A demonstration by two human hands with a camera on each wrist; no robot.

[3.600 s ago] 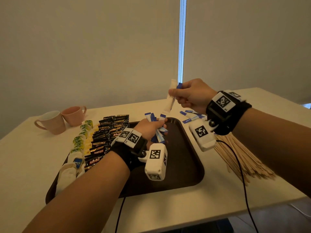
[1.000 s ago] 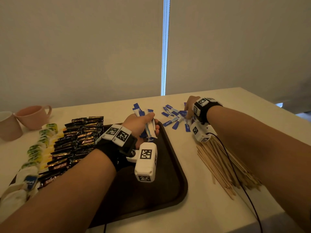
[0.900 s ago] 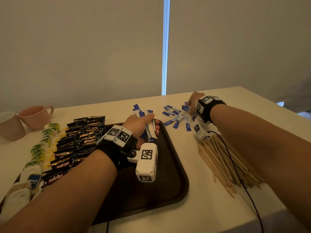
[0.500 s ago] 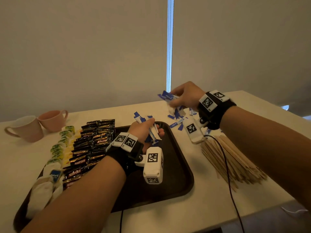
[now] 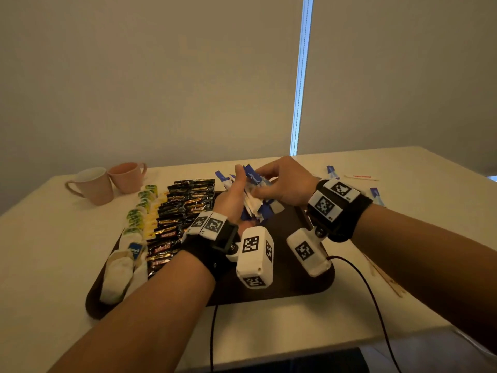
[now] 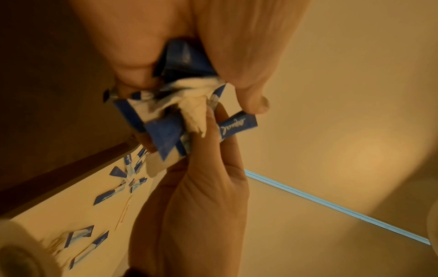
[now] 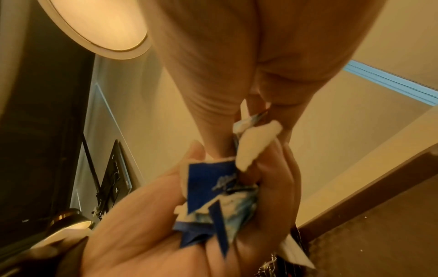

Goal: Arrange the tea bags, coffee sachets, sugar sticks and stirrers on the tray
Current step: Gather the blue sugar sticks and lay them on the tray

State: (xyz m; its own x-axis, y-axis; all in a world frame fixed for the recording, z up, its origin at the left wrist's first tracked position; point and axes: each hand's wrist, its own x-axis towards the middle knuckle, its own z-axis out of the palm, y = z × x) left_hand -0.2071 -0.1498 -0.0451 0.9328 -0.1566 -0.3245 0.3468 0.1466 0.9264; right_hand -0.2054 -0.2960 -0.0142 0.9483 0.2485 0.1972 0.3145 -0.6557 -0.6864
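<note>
Over the back of the dark brown tray [image 5: 269, 290], my left hand [image 5: 236, 188] grips a bundle of blue-and-white sugar sticks [image 5: 254, 196]. My right hand [image 5: 269, 184] meets it from the right and pinches sticks in the same bundle. The left wrist view shows the crumpled bundle [image 6: 170, 120] between both hands' fingers, and the right wrist view shows the bundle [image 7: 213, 193] too. Black coffee sachets [image 5: 185, 211] lie in rows on the tray's left part. Green and white tea bags [image 5: 135, 219] line its left edge. The wooden stirrers [image 5: 387, 278] are mostly hidden under my right arm.
Two pink cups [image 5: 91, 184] stand on the table at the back left. A few loose sugar sticks [image 5: 332, 172] and a thin paper-wrapped stick [image 5: 360, 177] lie on the table to the right of the tray. Cables hang off the table's front edge.
My right hand picked up a handful of sugar sticks from the table beyond the tray and carried them left into the bundle held by my left hand.
</note>
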